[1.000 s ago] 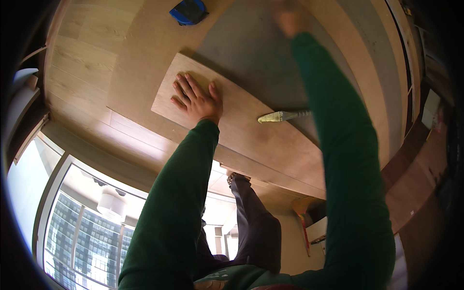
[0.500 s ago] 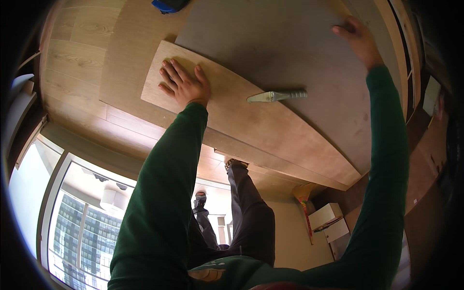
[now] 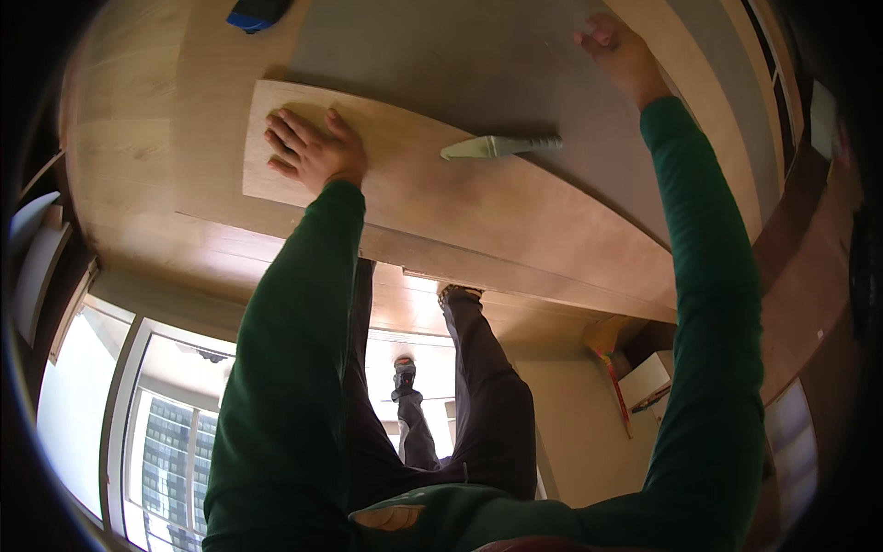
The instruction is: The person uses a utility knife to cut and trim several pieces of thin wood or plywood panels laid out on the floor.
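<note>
My left hand (image 3: pixel 317 152) lies flat with fingers spread on a thin, light wooden board (image 3: pixel 414 175), near its left end. The board is a long strip with a curved far edge, lying over a dark grey sheet (image 3: pixel 395 55). A hand tool (image 3: pixel 497 145) with a pale, pointed blade and a ribbed grey handle rests across that curved edge. My right hand (image 3: pixel 618 57) is beyond it at the far right, over the grey sheet, with curled fingers. Whatever the right fingers may hold cannot be made out.
A blue and black object (image 3: pixel 256 14) sits at the far left edge. Under the boards is a wood-plank surface (image 3: pixel 129 120). Beneath the near edge my legs (image 3: pixel 492 386) show. A broom (image 3: pixel 609 359) and a white box (image 3: pixel 647 379) stand lower right; a window (image 3: pixel 170 432) is lower left.
My right hand has moved left and farther away over the grey sheet, its fingers now curled. The view has shifted; my left hand stays flat on the board and the tool lies unmoved.
</note>
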`<state>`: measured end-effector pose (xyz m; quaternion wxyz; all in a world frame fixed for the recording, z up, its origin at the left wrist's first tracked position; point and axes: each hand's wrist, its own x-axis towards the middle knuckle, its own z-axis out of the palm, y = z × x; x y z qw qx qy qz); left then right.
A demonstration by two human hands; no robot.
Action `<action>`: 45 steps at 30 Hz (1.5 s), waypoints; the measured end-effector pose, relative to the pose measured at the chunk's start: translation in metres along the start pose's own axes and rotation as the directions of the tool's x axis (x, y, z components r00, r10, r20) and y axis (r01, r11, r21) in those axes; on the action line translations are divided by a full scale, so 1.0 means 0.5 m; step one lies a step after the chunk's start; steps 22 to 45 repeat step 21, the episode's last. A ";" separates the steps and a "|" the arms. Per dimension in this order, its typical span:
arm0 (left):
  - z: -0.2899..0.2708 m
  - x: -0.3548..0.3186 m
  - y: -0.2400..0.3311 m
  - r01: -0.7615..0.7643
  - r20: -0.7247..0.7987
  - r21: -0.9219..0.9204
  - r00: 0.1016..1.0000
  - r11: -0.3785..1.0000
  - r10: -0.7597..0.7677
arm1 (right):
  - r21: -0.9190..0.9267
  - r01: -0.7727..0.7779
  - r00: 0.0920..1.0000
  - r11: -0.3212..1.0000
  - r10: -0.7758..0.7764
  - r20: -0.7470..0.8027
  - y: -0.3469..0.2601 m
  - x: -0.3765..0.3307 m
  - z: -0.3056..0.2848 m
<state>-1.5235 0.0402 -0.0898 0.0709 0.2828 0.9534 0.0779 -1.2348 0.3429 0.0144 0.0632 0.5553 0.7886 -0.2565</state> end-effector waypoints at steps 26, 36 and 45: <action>-0.003 -0.009 0.019 -0.006 0.046 0.000 0.999 1.000 0.006 | 0.422 -0.480 0.876 0.769 0.403 0.263 0.011 -0.622 0.257; -0.003 -0.009 0.019 -0.006 0.046 0.000 0.999 1.000 0.006 | 0.422 -0.480 0.876 0.769 0.403 0.263 0.011 -0.622 0.257; -0.003 -0.009 0.019 -0.006 0.046 0.000 0.999 1.000 0.006 | 0.422 -0.480 0.876 0.769 0.403 0.263 0.011 -0.622 0.257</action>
